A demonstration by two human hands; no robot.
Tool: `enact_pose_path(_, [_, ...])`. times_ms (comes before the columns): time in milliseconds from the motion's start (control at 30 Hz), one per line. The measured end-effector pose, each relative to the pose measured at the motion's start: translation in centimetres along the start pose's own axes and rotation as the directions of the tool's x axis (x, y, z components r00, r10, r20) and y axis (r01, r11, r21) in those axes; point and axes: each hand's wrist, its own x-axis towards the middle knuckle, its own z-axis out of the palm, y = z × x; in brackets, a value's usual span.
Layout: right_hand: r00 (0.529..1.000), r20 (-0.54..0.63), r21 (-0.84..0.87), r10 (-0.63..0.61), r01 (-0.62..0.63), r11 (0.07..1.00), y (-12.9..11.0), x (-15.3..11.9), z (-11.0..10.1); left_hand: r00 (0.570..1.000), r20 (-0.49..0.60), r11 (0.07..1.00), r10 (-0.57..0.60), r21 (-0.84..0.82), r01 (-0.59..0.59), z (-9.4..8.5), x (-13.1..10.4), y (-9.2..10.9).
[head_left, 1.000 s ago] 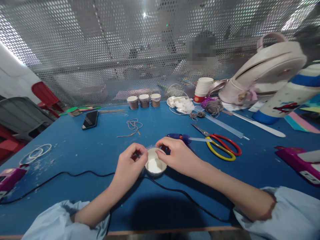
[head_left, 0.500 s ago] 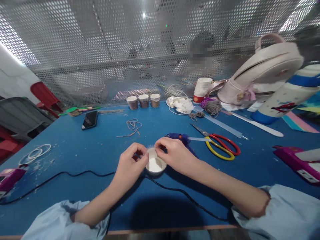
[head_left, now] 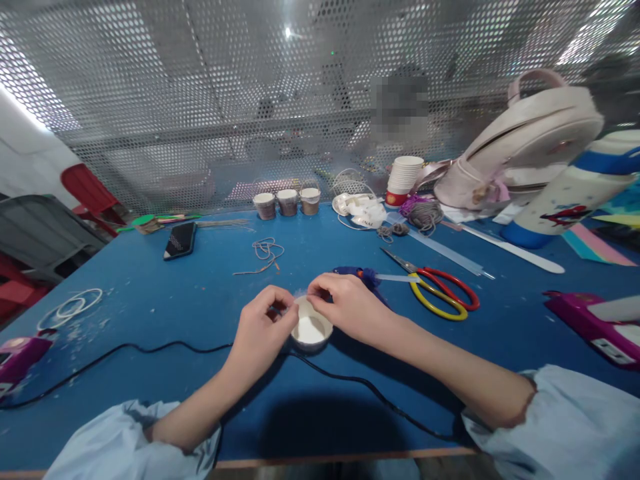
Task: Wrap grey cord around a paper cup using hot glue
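Note:
A small paper cup (head_left: pixel 312 327), white inside, stands on the blue table between my hands. With thumb and fingers pinched together, my left hand (head_left: pixel 265 319) grips the left side of its far rim. My right hand (head_left: pixel 345 300) pinches that rim from the right, the palm turned down. Whatever thin material lies between the fingertips is too small to make out. Just beyond my right hand lies a dark blue glue gun (head_left: pixel 367 275) with a clear glue stick, partly hidden by the hand. Scissors (head_left: pixel 440 290) with red and yellow handles rest right of it.
A black cable (head_left: pixel 360 381) crosses the table near me. Three wrapped cups (head_left: pixel 287 202) line the back beside white ribbon (head_left: pixel 365 210) and stacked paper cups (head_left: pixel 405 179). Grey string (head_left: pixel 267 252) and a phone (head_left: pixel 180 240) lie left; a bottle (head_left: pixel 570 190) and backpack (head_left: pixel 530 140) sit right.
My right hand has shifted very slightly to the left at the cup's rim. My left hand and the cup stay almost in place.

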Motion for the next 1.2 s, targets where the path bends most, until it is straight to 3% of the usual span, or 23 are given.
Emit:
enact_pose_path(233, [0.998,0.063,0.01,0.019,-0.02,1.0,-0.37,-0.2,-0.55,1.0,0.006,1.0,0.001,0.002,-0.001,0.03,-0.22,0.04])
enact_pose_path(533, [0.999,0.025,-0.044,-0.028,0.029,0.999,0.01,0.3,0.26,1.0,0.021,1.0,0.019,0.013,-0.02,0.15,-0.17,-0.24])
enact_pose_path(1200, [0.996,0.089,-0.066,0.017,-0.011,0.998,-0.11,0.33,-0.4,0.999,0.03,1.0,0.012,0.023,-0.012,0.28,-0.12,0.18])
